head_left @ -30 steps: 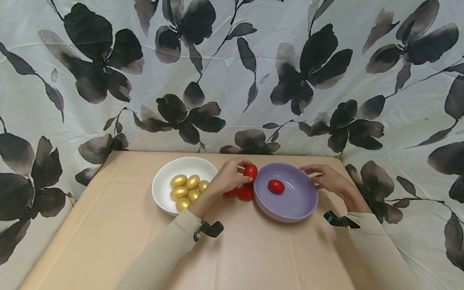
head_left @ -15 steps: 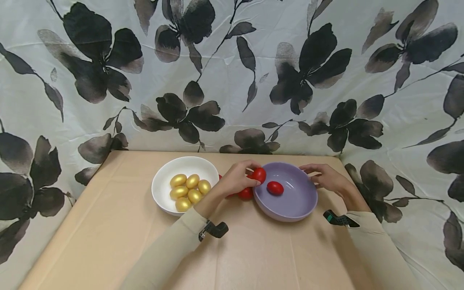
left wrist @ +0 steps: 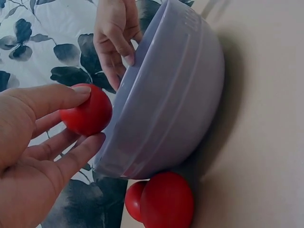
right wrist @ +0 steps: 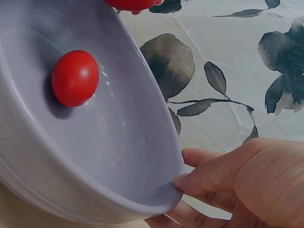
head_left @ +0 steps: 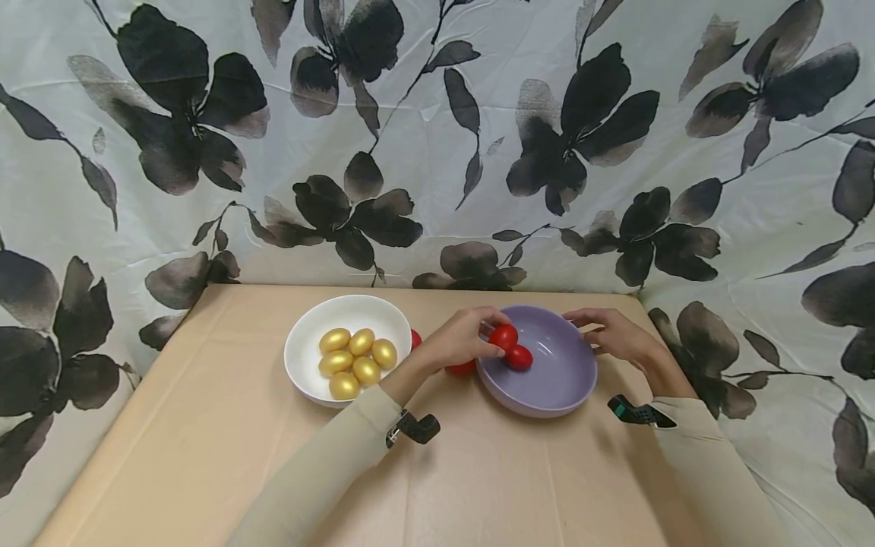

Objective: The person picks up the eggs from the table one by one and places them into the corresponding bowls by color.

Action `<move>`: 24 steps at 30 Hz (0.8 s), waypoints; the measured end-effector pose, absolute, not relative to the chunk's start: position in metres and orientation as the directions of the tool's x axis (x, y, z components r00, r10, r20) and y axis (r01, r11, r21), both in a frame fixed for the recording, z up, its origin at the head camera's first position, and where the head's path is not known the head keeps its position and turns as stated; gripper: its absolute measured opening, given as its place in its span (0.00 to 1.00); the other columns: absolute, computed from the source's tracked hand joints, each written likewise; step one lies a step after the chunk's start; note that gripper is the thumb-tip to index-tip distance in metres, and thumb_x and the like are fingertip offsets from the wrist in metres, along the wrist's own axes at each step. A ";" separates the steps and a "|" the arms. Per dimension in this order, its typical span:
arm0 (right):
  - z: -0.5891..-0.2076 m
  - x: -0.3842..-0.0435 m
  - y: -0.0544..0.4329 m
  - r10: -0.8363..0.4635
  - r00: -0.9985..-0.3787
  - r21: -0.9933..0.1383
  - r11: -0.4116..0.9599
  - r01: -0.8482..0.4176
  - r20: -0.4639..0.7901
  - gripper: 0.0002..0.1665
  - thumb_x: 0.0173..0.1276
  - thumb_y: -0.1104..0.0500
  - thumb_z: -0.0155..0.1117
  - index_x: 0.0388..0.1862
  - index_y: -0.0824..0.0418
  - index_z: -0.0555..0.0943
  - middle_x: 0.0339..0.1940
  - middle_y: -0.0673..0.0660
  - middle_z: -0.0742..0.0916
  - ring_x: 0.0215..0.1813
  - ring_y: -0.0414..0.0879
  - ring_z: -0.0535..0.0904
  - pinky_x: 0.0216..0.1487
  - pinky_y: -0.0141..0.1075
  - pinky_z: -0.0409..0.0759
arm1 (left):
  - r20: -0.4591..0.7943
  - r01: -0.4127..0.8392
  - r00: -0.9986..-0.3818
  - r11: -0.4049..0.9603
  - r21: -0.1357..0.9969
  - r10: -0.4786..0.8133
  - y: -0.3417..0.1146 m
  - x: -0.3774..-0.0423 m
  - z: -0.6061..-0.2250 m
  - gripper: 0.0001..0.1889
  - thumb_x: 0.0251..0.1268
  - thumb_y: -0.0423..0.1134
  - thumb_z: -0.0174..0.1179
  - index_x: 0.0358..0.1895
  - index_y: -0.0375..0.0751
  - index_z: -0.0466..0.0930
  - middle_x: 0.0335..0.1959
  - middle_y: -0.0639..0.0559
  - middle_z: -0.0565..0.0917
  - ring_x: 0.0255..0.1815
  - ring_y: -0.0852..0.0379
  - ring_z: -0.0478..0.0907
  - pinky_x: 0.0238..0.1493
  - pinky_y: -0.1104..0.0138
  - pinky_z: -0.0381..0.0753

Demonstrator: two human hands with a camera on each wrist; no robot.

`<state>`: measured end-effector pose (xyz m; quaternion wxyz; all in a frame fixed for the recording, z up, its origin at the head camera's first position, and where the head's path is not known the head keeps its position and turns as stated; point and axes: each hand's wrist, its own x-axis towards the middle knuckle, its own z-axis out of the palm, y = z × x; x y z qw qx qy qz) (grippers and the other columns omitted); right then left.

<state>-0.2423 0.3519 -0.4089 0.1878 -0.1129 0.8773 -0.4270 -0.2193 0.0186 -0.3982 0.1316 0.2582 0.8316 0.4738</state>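
Note:
My left hand (head_left: 454, 340) pinches a red egg (head_left: 503, 336) between thumb and fingers, just inside the left rim of the purple bowl (head_left: 563, 384). In the left wrist view, that same egg (left wrist: 90, 114) sits between the thumb and fingertips. Another red egg (right wrist: 76, 78) lies inside the bowl. At the bowl's right side, my right hand (head_left: 611, 334) grips the rim, with the thumb (right wrist: 190, 183) at the rim's edge and other fingers outside and below. More red eggs (left wrist: 168, 202) lie on the table against the bowl's left side, partly hidden by my left hand in the head view.
To the left stands a white bowl (head_left: 295, 357) with several gold eggs (head_left: 336, 362). My left forearm passes close to its right side. A floral cloth (head_left: 437, 152) hangs behind the table (head_left: 478, 479).
My left hand has carried the red egg rightward, from above the red eggs on the table to over the purple bowl's left rim. The right hand stays at the bowl's rim.

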 end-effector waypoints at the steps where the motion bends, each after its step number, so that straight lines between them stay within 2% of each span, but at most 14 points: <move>1: -0.409 -0.242 0.352 -0.360 -0.904 -0.792 0.610 -0.039 -0.233 0.31 0.71 0.73 0.50 0.73 0.64 0.71 0.68 0.72 0.75 0.66 0.69 0.75 0.52 0.53 0.85 | 0.027 0.315 -0.826 0.421 0.851 0.563 0.019 -0.219 -0.398 0.25 0.59 0.36 0.73 0.61 0.48 0.81 0.55 0.53 0.83 0.57 0.52 0.78 0.56 0.65 0.81; 8: -0.408 -0.242 0.352 -0.361 -0.903 -0.795 0.606 -0.037 -0.233 0.32 0.71 0.73 0.49 0.73 0.64 0.71 0.68 0.72 0.75 0.66 0.68 0.75 0.52 0.53 0.85 | 0.044 0.397 -0.776 0.432 0.809 0.630 0.027 -0.225 -0.400 0.25 0.60 0.35 0.72 0.62 0.43 0.80 0.57 0.51 0.83 0.56 0.54 0.79 0.61 0.60 0.80; 13: -0.409 -0.242 0.353 -0.367 -0.903 -0.797 0.603 -0.048 -0.224 0.31 0.71 0.73 0.50 0.73 0.64 0.71 0.68 0.73 0.76 0.65 0.68 0.76 0.52 0.53 0.85 | 0.047 0.436 -0.747 0.436 0.787 0.663 0.033 -0.231 -0.403 0.26 0.60 0.33 0.72 0.63 0.39 0.79 0.56 0.49 0.84 0.54 0.55 0.80 0.61 0.64 0.79; 24: -0.410 -0.242 0.354 -0.375 -0.901 -0.796 0.603 -0.057 -0.220 0.31 0.71 0.73 0.50 0.73 0.65 0.71 0.68 0.73 0.76 0.65 0.68 0.76 0.51 0.52 0.85 | -0.037 0.441 -0.722 0.501 0.745 0.691 0.044 -0.235 -0.407 0.25 0.60 0.32 0.72 0.61 0.42 0.80 0.56 0.50 0.83 0.55 0.56 0.80 0.59 0.69 0.79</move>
